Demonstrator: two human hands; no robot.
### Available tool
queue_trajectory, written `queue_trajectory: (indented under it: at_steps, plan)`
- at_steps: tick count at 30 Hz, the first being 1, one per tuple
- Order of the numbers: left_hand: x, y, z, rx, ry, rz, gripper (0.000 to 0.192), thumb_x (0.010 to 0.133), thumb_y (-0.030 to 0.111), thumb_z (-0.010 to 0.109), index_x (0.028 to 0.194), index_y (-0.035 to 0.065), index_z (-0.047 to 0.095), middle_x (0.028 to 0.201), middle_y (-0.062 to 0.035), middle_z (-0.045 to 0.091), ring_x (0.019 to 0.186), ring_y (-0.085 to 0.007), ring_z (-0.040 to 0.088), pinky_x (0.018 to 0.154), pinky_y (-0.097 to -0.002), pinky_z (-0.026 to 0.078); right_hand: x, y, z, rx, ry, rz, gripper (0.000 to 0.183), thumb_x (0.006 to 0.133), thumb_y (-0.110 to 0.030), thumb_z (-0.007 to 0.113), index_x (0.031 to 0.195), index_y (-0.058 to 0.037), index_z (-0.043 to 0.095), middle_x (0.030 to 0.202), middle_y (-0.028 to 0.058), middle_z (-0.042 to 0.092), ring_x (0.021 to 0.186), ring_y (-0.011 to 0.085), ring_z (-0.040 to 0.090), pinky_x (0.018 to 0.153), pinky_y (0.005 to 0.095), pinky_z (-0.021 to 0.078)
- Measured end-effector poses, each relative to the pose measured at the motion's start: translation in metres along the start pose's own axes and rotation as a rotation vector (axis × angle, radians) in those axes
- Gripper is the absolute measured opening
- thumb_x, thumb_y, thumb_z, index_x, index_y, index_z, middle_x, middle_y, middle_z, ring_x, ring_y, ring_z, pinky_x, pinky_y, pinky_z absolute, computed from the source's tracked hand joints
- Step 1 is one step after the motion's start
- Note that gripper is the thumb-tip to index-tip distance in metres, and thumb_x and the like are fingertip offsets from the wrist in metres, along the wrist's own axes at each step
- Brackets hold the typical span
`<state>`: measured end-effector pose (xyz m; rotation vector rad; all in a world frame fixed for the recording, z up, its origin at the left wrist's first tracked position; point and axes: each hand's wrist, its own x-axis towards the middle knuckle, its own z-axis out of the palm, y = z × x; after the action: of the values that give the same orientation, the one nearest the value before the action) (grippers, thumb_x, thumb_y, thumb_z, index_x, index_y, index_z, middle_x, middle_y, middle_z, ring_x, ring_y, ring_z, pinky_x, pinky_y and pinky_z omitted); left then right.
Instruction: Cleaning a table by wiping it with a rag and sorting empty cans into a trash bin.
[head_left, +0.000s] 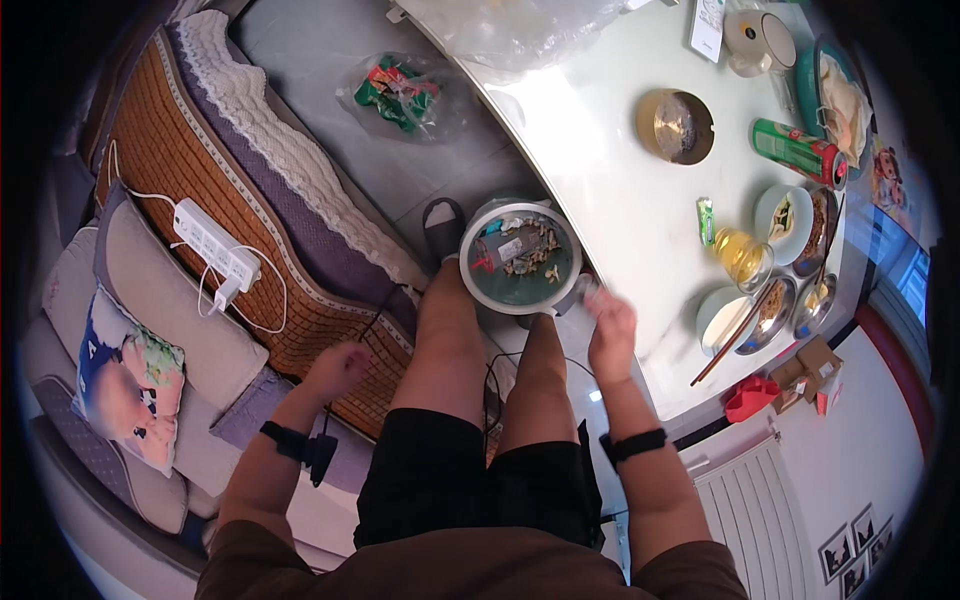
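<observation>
My right hand (612, 337) is beside the table's edge, just right of a round trash bin (468, 289). Its fingertips pinch a small greyish, translucent crumpled thing (585, 288), too blurred to name exactly. Inside the bin, a greenish liner holds food scraps, a clear plastic package (514, 246) and other litter. Over the sofa's edge hovers my left hand (341, 371), loosely curled. A thin dark cord passes close to its fingers; whether they touch it cannot be told. The bin stands on the floor by my feet, near a dark slipper (445, 229).
On the white table (600, 195) are a gold ashtray (667, 127), a drink can (799, 152), a glass of yellow liquid (741, 259), bowls, plates and chopsticks (724, 349). A plastic bag (397, 94) lies on the floor. The sofa holds a power strip (214, 244).
</observation>
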<state>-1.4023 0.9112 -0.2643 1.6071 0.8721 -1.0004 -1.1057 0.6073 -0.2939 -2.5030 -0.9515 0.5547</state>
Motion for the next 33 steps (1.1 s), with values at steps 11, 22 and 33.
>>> queue_trajectory:
  at_steps: [11, 22, 33]
  plan:
    - [-0.001, -0.003, 0.036, 0.313, -0.038, -0.264, 0.055, 0.074, 0.009, 0.059, 0.125, 0.0066, 0.039, 0.113, -0.0243, 0.048, 0.103, -0.0327, 0.050, 0.088, -0.0343, 0.040, -0.040, 0.016, -0.004, 0.029, -0.152, 0.207, 0.035, 0.066, 0.006, 0.051, 0.094, -0.0103, 0.063, 0.104, 0.0126, 0.056, 0.095, 0.0296, 0.050, 0.086, 0.0358, 0.0409]
    - [-0.172, -0.061, 0.086, 0.242, 0.040, -0.252, 0.074, 0.067, -0.013, 0.037, 0.131, 0.0237, 0.034, 0.076, -0.0110, 0.055, 0.073, -0.0244, 0.055, 0.071, -0.0323, 0.044, -0.137, 0.034, -0.128, 0.159, -0.201, 0.392, 0.031, 0.070, 0.008, 0.048, 0.091, -0.0085, 0.063, 0.102, 0.0135, 0.057, 0.096, 0.0310, 0.052, 0.085, 0.0355, 0.0423]
    - [-0.237, -0.188, 0.185, 0.591, -0.814, -0.195, 0.047, 0.074, 0.006, 0.048, 0.120, 0.0149, 0.047, 0.105, -0.0154, 0.058, 0.098, -0.0283, 0.056, 0.083, -0.0346, 0.044, -0.160, 0.058, -0.136, 0.235, -0.109, 0.361, 0.033, 0.067, 0.009, 0.050, 0.093, -0.0071, 0.062, 0.103, 0.0145, 0.056, 0.096, 0.0319, 0.052, 0.085, 0.0358, 0.0425]
